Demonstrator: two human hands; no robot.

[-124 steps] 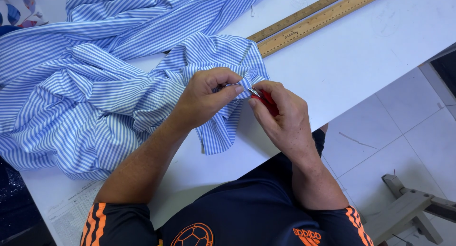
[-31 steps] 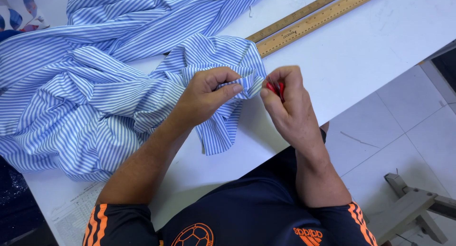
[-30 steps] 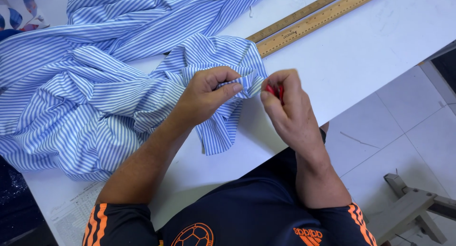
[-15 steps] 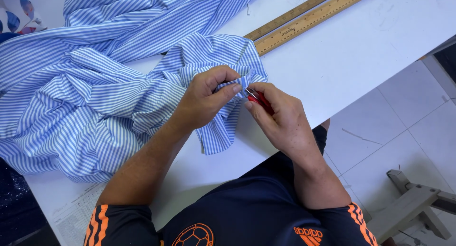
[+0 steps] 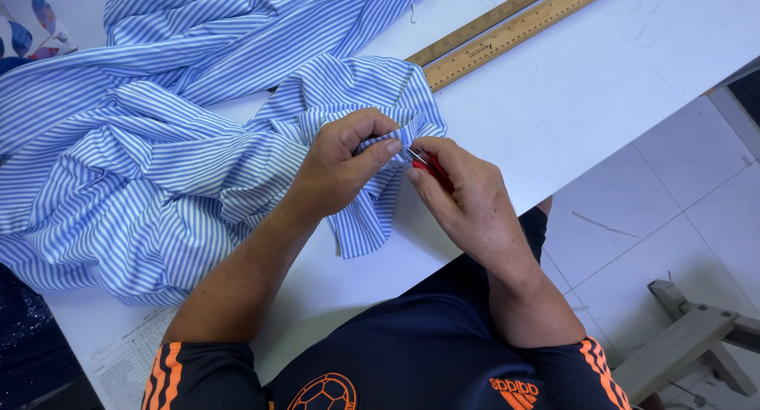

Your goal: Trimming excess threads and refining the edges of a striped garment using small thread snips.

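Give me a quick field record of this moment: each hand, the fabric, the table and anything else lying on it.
left hand: pinches a fold of the blue-and-white striped shirt
right hand: grips a small red-handled tool, metal tip at the pinched fold
shirt: bunched in a heap on the white table
wooden rulers: two, side by side, beyond the hands
floor: pale tiles

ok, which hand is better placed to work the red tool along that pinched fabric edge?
Right. The right hand already holds the red tool, tip at the striped fabric; the left hand is pinching the edge.
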